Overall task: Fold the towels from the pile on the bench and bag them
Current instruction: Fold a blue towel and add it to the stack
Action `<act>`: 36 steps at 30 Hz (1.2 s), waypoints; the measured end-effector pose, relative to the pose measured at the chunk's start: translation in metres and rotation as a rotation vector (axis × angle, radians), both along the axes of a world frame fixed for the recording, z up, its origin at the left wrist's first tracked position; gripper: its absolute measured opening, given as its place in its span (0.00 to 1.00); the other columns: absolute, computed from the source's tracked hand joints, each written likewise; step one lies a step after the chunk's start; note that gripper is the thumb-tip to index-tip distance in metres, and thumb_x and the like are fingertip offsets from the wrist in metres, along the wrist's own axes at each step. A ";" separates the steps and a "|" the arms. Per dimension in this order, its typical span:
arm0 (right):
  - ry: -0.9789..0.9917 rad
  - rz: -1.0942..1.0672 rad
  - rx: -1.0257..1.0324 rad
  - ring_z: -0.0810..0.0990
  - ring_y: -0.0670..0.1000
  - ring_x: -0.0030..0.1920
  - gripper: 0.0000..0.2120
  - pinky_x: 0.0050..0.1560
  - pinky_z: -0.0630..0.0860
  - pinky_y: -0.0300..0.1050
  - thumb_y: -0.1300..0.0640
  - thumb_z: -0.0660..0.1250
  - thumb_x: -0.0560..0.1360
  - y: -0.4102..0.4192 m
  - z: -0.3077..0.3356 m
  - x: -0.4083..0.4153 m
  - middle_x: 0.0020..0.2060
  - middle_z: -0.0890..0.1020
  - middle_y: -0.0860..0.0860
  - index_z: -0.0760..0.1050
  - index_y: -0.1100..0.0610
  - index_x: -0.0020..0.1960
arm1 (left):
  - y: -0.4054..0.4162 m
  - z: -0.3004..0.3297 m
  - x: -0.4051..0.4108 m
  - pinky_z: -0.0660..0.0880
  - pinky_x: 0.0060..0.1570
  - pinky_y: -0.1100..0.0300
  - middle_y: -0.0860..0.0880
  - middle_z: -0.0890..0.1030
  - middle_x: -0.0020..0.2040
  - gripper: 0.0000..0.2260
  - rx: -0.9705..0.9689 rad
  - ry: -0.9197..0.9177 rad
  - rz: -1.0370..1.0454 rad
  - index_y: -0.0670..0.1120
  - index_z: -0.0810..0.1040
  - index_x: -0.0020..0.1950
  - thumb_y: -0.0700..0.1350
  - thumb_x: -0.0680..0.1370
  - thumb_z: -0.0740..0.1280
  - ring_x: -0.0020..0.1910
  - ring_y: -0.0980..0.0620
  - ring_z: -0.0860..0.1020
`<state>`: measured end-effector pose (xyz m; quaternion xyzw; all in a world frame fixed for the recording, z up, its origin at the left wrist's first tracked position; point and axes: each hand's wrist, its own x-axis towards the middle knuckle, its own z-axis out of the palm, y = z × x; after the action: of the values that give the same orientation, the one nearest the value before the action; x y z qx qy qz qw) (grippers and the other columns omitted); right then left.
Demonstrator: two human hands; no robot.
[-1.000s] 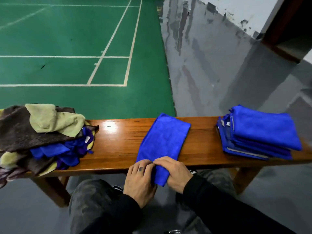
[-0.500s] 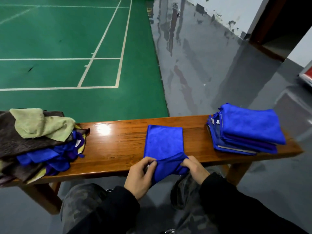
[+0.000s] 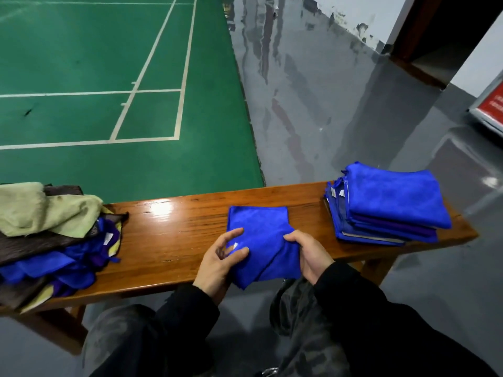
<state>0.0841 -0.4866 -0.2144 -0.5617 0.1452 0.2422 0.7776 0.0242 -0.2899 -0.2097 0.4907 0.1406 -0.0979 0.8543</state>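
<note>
1. towels still unfolded lie in a mixed pile [image 3: 51, 235] at the left end of the bench [image 3: 174, 235]: pale green, brown, blue and purple cloths heaped loosely, some hanging over the near edge. judging by its bulk, a good share of the work is left.
2. left hand [image 3: 220, 259] holds the near left part of the blue towel [image 3: 258, 229] at mid-bench, thumb on top of the cloth and fingers loosely spread above it; a small white tag shows by the fingers.
3. the blue towel is part-folded: its far half lies flat on the wood, its near half is gathered and lifted off the near edge between both hands. this fold looks unfinished.
4. right hand [image 3: 307, 254] grasps the near right part of the same towel, fingers curled round a bunched fold.
5. folded stack [image 3: 389, 208] of blue towels sits at the right end of the bench, well apart from the hands, so several are done.
6. no bag is in view, so bagging appears not yet begun.
</note>
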 end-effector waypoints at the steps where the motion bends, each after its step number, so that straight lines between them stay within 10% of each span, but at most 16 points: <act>1: -0.030 -0.020 -0.017 0.80 0.63 0.62 0.28 0.69 0.72 0.57 0.55 0.70 0.64 -0.001 -0.001 0.003 0.57 0.84 0.62 0.78 0.71 0.60 | 0.000 0.001 0.003 0.79 0.52 0.52 0.39 0.83 0.54 0.22 0.011 -0.017 0.055 0.45 0.79 0.63 0.36 0.71 0.75 0.51 0.46 0.81; 4: -0.213 -0.059 -0.187 0.82 0.56 0.53 0.08 0.59 0.75 0.53 0.61 0.67 0.72 -0.002 0.004 0.012 0.49 0.86 0.57 0.82 0.60 0.48 | 0.007 0.000 0.025 0.75 0.55 0.46 0.39 0.81 0.48 0.14 0.183 -0.076 0.109 0.48 0.84 0.55 0.38 0.71 0.76 0.47 0.44 0.78; 12: -0.411 -0.062 -0.888 0.76 0.54 0.36 0.11 0.40 0.74 0.53 0.49 0.65 0.74 0.008 -0.010 0.054 0.32 0.78 0.50 0.73 0.56 0.40 | 0.016 -0.018 0.104 0.78 0.56 0.57 0.54 0.83 0.49 0.10 0.898 -0.223 0.081 0.56 0.79 0.50 0.42 0.75 0.74 0.51 0.52 0.81; 18: -0.512 0.101 -1.331 0.76 0.54 0.46 0.10 0.43 0.68 0.47 0.45 0.62 0.79 0.005 -0.038 0.070 0.41 0.77 0.48 0.70 0.50 0.43 | 0.015 -0.044 0.125 0.74 0.61 0.56 0.47 0.81 0.57 0.15 1.279 -0.248 0.003 0.47 0.77 0.62 0.49 0.77 0.71 0.58 0.46 0.78; 26: -0.478 -0.036 -1.146 0.78 0.53 0.55 0.26 0.57 0.75 0.51 0.36 0.66 0.74 0.001 -0.046 0.068 0.51 0.80 0.49 0.72 0.51 0.64 | 0.012 -0.058 0.080 0.69 0.66 0.49 0.46 0.74 0.65 0.39 1.419 -0.298 0.222 0.45 0.69 0.69 0.69 0.68 0.68 0.64 0.45 0.72; 36: -0.677 -0.115 -1.231 0.75 0.52 0.58 0.19 0.60 0.74 0.51 0.44 0.64 0.78 0.016 -0.031 0.065 0.58 0.77 0.49 0.73 0.51 0.65 | 0.017 -0.068 0.059 0.72 0.59 0.48 0.43 0.75 0.59 0.23 1.631 -0.563 0.211 0.44 0.77 0.56 0.62 0.73 0.70 0.57 0.43 0.73</act>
<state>0.1488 -0.4704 -0.2456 -0.9356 0.0355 -0.1137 0.3324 0.0828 -0.2726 -0.2780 0.9402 -0.0048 0.2380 0.2436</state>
